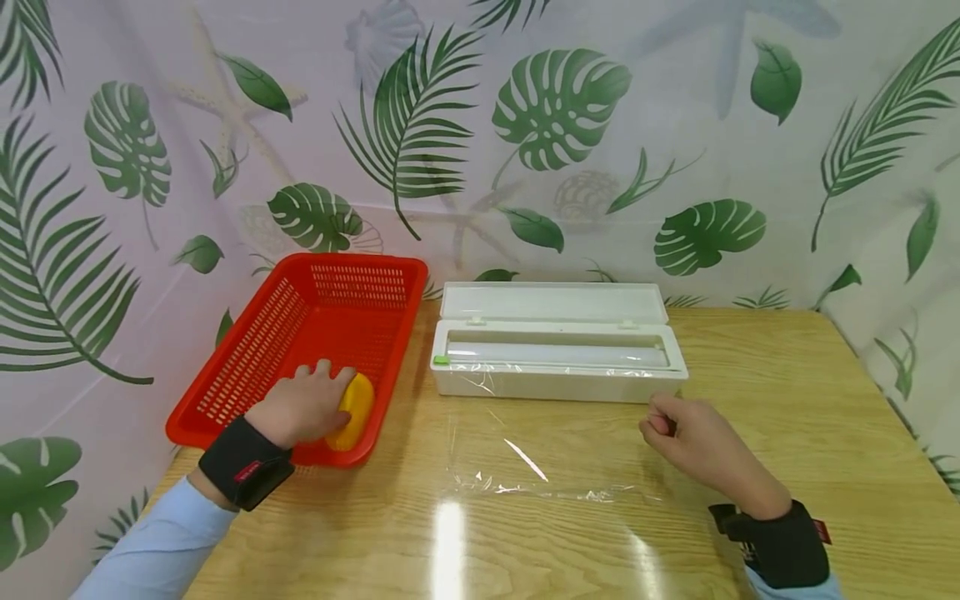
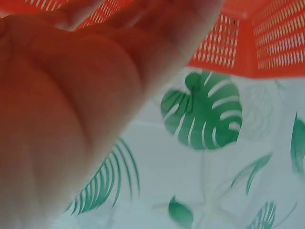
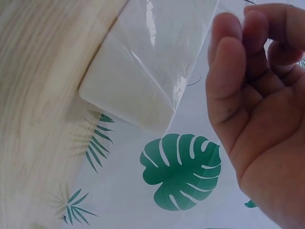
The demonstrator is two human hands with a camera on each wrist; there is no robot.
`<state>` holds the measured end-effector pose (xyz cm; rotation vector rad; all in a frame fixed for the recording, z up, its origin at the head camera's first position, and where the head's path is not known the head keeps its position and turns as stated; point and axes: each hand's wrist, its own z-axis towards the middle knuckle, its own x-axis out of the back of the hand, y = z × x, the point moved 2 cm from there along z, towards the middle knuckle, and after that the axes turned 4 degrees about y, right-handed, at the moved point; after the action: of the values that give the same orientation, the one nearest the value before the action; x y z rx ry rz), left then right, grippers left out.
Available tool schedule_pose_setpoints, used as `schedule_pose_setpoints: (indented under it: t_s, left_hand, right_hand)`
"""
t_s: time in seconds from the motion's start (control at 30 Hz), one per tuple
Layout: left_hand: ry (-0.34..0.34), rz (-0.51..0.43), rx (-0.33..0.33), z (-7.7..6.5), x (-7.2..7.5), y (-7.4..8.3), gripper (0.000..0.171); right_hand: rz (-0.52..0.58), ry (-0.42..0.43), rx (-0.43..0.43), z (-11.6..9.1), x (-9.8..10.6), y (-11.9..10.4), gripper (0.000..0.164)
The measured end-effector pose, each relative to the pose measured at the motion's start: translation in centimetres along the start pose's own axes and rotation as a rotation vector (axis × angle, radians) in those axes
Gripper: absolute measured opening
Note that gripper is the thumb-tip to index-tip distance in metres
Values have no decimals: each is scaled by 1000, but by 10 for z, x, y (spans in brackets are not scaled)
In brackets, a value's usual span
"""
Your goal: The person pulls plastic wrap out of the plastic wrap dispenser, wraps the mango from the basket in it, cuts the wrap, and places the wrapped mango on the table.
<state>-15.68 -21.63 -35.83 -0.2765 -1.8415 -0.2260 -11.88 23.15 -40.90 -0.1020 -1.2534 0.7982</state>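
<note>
Inside the red plastic basket, my left hand lies against a smooth, oblong yellow thing, its thumb and index finger touching the left side. In the left wrist view the fingers of the left hand look spread and fairly straight; no yellow shows there. A white cling film dispenser stands with its lid up and a film roll inside. Clear cling film stretches from it over the table. My right hand, fingers loosely curled, hovers by the dispenser's front right corner; nothing shows between its fingers.
The wooden table carries the basket at left and the dispenser at back centre. A small green piece sits at the dispenser's left end. Behind the table hangs a leaf-patterned cloth, which also runs down both sides.
</note>
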Motion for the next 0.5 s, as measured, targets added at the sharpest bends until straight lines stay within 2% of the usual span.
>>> schedule_pose_setpoints:
  t_s: [0.17,0.27,0.5]
  left_hand:
    - [-103,-10,-27,8,-11,-1,70]
    - [-133,8,-42,11,-14,0,73]
    - [-177,-26,-47,22,-16,2,77]
  right_hand:
    - [-8,4,5,-1,0,-1,34]
    - [-9,2,-3,-2,-1,-1,34]
    - [-21,-10,-2,0,-1,-1,33]
